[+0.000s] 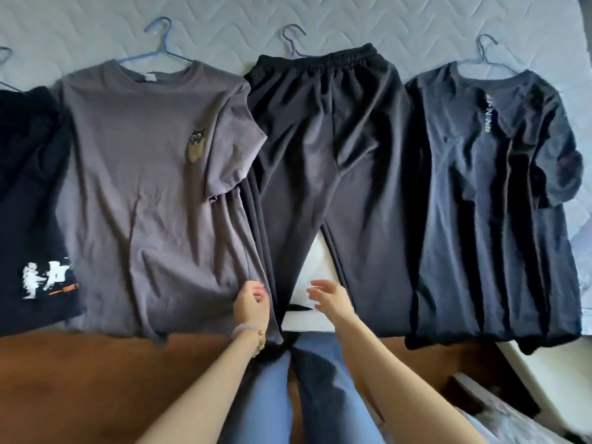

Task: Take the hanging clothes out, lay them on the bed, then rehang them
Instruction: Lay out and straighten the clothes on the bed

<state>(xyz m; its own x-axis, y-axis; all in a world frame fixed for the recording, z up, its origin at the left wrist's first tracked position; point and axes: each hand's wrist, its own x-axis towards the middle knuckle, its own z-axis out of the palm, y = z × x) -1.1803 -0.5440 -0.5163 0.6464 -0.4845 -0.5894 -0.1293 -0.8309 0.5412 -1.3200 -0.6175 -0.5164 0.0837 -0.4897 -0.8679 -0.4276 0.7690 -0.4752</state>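
Observation:
Several garments lie flat in a row on the bed [320, 14], each on a hanger. From the left: a black shirt with a white print [28, 219], a grey T-shirt with an owl patch [144, 187] on a blue hanger [160, 43], black trousers [320, 139], and a dark navy T-shirt [487, 203]. My left hand [251, 302] rests with curled fingers at the grey T-shirt's lower right edge, beside the left trouser leg; whether it pinches cloth I cannot tell. My right hand [331, 298] hovers open between the trouser legs.
The garments' hems hang over the bed's near edge. Below is brown wooden floor [96, 379] and my legs in blue jeans [304, 395]. A white object and a dark strip lie at the lower right [528, 379].

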